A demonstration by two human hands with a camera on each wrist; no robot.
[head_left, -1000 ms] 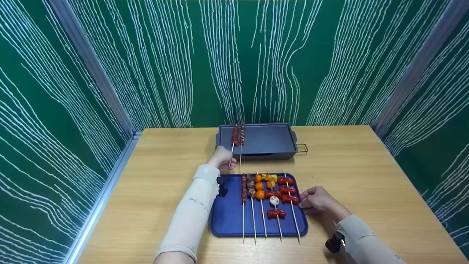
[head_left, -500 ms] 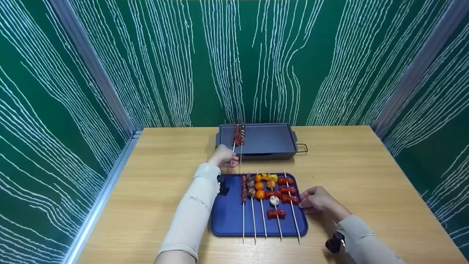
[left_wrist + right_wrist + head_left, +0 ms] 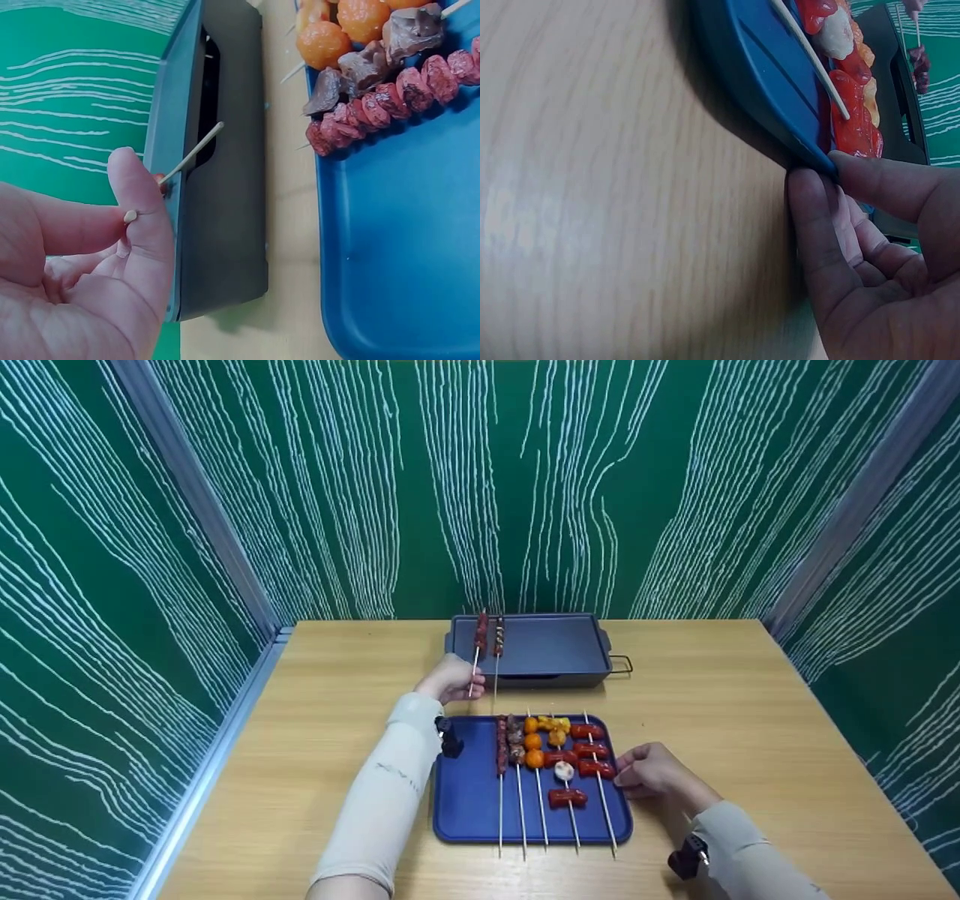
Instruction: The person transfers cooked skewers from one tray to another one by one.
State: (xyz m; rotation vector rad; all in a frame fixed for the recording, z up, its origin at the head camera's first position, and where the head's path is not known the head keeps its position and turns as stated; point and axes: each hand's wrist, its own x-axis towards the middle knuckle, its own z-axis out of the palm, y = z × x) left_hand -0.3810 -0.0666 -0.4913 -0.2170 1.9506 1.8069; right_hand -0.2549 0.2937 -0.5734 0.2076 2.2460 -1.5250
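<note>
My left hand (image 3: 452, 679) pinches the bare stick end of a dark red meat skewer (image 3: 481, 634) between thumb and finger. Its meat overlaps the left end of the grey griddle (image 3: 555, 645), slightly tilted, beside a thinner skewer (image 3: 499, 637) that lies there. In the left wrist view, the held stick's cut end (image 3: 130, 216) pokes out of the pinch. My right hand (image 3: 651, 771) grips the right rim of a blue tray (image 3: 465, 802), thumb above and finger below, as the right wrist view shows.
Several skewers lie side by side on the tray: red meat (image 3: 502, 746), dark meat chunks (image 3: 516, 739), orange balls (image 3: 533, 742), a mixed one with sausage (image 3: 568, 798), and red sausages (image 3: 592, 750). The griddle has a wire handle (image 3: 622, 664). Green walls surround the wooden table (image 3: 337, 675).
My left hand first brings the skewer close beside the thinner one, then shifts it slightly left and up, so the gap between them widens. My right hand keeps its grip on the tray.
</note>
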